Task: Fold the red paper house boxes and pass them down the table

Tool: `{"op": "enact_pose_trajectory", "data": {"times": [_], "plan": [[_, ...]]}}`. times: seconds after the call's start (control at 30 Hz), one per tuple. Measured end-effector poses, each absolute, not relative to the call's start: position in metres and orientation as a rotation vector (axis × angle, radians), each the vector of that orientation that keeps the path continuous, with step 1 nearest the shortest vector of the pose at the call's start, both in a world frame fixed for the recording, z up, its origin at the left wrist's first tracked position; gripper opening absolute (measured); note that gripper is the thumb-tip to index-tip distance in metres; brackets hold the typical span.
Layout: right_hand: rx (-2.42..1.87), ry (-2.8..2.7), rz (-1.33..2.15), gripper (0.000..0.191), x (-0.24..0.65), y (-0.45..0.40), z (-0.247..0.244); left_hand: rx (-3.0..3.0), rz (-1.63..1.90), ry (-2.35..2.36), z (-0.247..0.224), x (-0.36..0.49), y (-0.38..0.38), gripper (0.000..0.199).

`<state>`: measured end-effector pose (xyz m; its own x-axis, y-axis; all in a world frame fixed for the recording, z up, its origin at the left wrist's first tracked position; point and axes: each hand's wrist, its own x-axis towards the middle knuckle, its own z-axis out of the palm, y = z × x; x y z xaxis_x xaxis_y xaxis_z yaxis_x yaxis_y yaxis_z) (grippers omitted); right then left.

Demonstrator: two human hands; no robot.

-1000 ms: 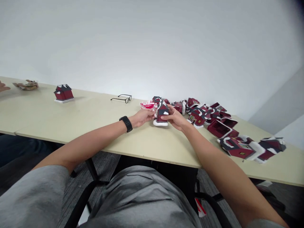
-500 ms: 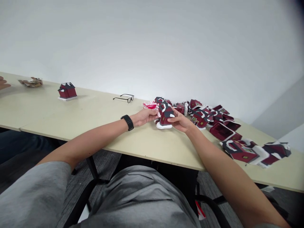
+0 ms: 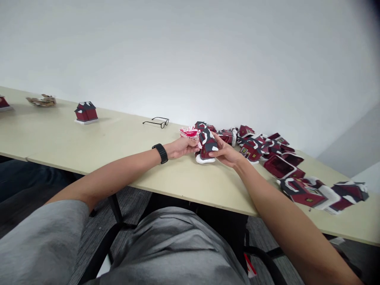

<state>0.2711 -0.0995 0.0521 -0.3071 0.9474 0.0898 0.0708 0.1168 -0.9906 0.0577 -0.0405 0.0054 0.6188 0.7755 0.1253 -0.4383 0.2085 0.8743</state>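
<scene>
My right hand (image 3: 228, 154) is closed around a small model house (image 3: 208, 144) with dark red walls, a dark grey snow-patched roof and a white base. The house is tilted just above the table, its roof towards the wall. My left hand (image 3: 184, 147), with a black watch band at the wrist, is pinched at the left side of the house. At its thumb tip shows a small red-and-white striped piece (image 3: 200, 145); my fingers hide most of it. Just behind lies a pile of similar striped pieces (image 3: 189, 132) with red in the middle.
Several more red houses (image 3: 252, 148) lie heaped along the table's right side, some tipped with hollow undersides showing. Black-framed glasses (image 3: 157, 122) rest near the wall. One house (image 3: 86, 112) stands upright further left, beside a bundle of brown pieces (image 3: 42, 100). Another house (image 3: 4, 103) is cut by the left edge.
The view has shifted slightly. At the far left, another person's hand has left the view and a red house now shows there. Both my hands stay at the held house, almost unmoved.
</scene>
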Motion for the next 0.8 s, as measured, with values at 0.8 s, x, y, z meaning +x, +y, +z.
{"op": "enact_pose_trajectory", "data": {"times": [0.8], "plan": [[-1.036, -1.562, 1.333, 0.113, 0.272, -0.097, 0.048, 1.134, 0.893, 0.441, 0.007, 0.055, -0.049, 0.016]]}}
